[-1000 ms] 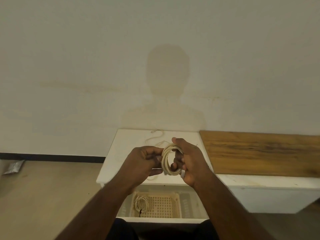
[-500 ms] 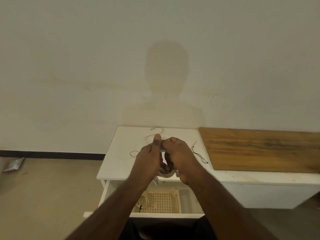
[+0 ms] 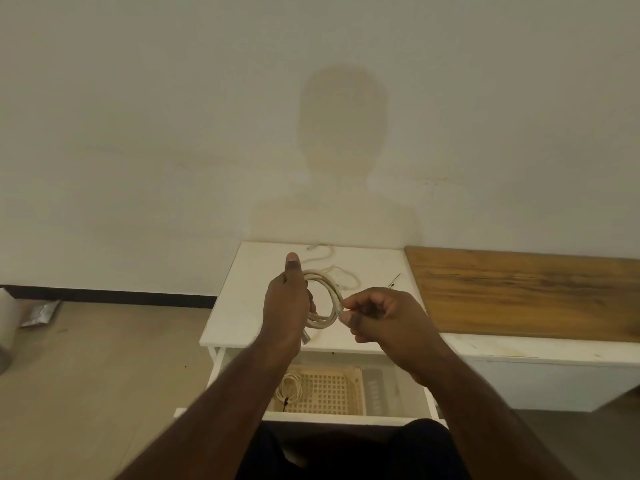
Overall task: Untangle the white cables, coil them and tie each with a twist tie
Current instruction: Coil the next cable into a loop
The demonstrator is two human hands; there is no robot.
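1. White cable, wound into a coil (image 3: pixel 323 299), is held upright in the air over the white tabletop (image 3: pixel 242 306), between the two hands.
2. The left hand (image 3: pixel 287 306) has its grip clamped round the coil's left side, thumb pointing up; this likely keeps the loops stacked so they cannot spring apart. A plug end (image 3: pixel 306 337) hangs out below that hand.
3. The right hand (image 3: pixel 381 315) has its grip pinched together at the coil's right edge, thumb and forefinger meeting on the strands. Whether a twist tie sits in that pinch cannot be told; the placement suits binding the loops there.
4. Judging by this, the coiling of this cable looks done and the tying is the step in hand.
5. A second, loose cable (image 3: pixel 332 271) lies in curves on the tabletop behind the hands, not yet coiled, within easy reach for later.
6. A thin dark twist tie (image 3: pixel 394 281) lies on the tabletop to the right of it, apart from both cables, probably laid ready.
7. Below the tabletop a drawer (image 3: pixel 346 418) stands open, holding a pale lattice basket (image 3: pixel 329 393). A finished coil (image 3: pixel 290 388) rests at the basket's left end, with a small dark tie on it, so the basket seems to be where tied cables go.
8. A wooden board (image 3: pixel 519 292) lies on the surface to the right.
9. No brand, label or writing can be read anywhere.
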